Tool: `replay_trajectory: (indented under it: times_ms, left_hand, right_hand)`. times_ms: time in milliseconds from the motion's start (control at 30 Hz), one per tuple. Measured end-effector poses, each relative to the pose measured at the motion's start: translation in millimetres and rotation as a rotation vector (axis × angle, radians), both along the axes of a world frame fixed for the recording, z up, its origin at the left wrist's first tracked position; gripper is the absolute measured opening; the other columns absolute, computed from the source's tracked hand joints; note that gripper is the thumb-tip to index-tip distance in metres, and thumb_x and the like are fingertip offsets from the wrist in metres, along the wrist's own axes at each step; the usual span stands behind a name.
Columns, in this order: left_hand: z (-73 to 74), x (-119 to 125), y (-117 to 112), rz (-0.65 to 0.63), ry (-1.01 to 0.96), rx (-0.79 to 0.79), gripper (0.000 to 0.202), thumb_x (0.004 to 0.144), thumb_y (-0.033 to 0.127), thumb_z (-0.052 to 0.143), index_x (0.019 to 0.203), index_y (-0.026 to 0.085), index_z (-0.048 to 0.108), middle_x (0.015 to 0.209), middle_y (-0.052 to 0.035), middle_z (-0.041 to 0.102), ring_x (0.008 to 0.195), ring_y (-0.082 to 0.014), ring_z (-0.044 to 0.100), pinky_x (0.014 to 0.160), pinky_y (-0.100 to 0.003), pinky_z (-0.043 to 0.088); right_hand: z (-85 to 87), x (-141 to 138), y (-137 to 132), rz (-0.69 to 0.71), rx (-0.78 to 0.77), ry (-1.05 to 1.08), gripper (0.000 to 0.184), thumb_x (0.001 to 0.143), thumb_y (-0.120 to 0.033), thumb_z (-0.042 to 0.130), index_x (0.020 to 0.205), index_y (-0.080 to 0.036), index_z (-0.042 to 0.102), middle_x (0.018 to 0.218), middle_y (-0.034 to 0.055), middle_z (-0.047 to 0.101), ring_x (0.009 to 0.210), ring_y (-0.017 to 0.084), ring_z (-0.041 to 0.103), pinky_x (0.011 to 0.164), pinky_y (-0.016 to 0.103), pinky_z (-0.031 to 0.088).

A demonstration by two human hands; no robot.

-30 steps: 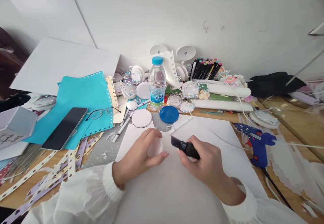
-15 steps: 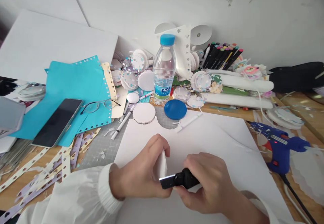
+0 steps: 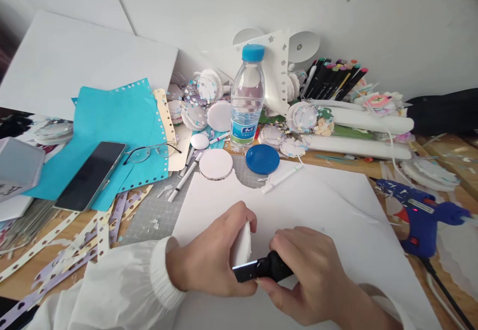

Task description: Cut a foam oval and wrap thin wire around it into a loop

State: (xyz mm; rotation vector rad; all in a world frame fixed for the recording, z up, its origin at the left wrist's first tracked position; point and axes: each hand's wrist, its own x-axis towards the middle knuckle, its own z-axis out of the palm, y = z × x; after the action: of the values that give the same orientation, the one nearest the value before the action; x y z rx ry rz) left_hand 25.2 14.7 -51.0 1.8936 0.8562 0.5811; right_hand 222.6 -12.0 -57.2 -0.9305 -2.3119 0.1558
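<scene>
My left hand (image 3: 212, 253) is closed around a white foam-like disc (image 3: 242, 247), held on edge between thumb and fingers above a large white board (image 3: 336, 210). In my right hand (image 3: 313, 277) is a black utility knife (image 3: 274, 266), its blade pointing left. The blade lies by the disc's lower edge, close to my left thumb; whether it cuts into the disc I cannot tell. Beyond my hands, a second white disc (image 3: 215, 164) lies by a round notch in the board's far edge, with a blue round lid (image 3: 262, 159) to its right.
A water bottle (image 3: 247, 103) stands behind the lid. To the right lies a blue glue gun (image 3: 420, 215) with a cord. A phone (image 3: 89, 175), glasses (image 3: 151, 151) and blue paper (image 3: 115, 116) are at left. A white-capped marker (image 3: 284, 178) rests on the board.
The view has shifted slightly, so the scene sits a little further right. The disc in my left hand shows a bit more of its edge, and the knife stays near its lower edge.
</scene>
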Motion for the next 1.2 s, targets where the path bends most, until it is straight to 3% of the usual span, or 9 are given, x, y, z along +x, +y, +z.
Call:
replay_trajectory:
  times_ms: [200, 900, 1200]
  left_hand:
    - [-4.6, 1.6, -1.3, 0.042, 0.009, 0.082, 0.037, 0.064, 0.016, 0.056, 0.091, 0.022, 0.032, 0.082, 0.0014, 0.04, 0.065, -0.0125, 0.037, 0.057, -0.025, 0.032]
    - [-13.8, 7.0, -7.9, 0.138, 0.071, 0.14, 0.048, 0.05, 0.011, 0.051, 0.089, 0.024, 0.025, 0.081, 0.0008, 0.041, 0.068, -0.0158, 0.041, 0.054, -0.026, 0.026]
    - [-11.6, 6.7, -7.7, 0.155, 0.068, 0.12, 0.046, 0.051, 0.014, 0.051, 0.089, 0.024, 0.026, 0.079, 0.0014, 0.039, 0.065, -0.0146, 0.039, 0.053, -0.025, 0.024]
  right_hand:
    - [-0.8, -3.6, -1.8, -0.003, 0.006, -0.036, 0.022, 0.092, -0.034, 0.041, 0.075, -0.021, 0.042, 0.055, -0.0017, 0.048, 0.045, 0.016, 0.041, 0.046, 0.031, 0.025]
    - [-0.8, -7.5, -4.9, -0.041, -0.002, -0.038, 0.023, 0.091, -0.033, 0.045, 0.072, -0.021, 0.045, 0.054, -0.0011, 0.05, 0.045, 0.016, 0.043, 0.046, 0.03, 0.026]
    - [0.4, -7.4, -5.7, -0.035, -0.036, -0.044, 0.024, 0.091, -0.034, 0.045, 0.071, -0.021, 0.043, 0.052, -0.0021, 0.049, 0.043, 0.015, 0.043, 0.045, 0.03, 0.026]
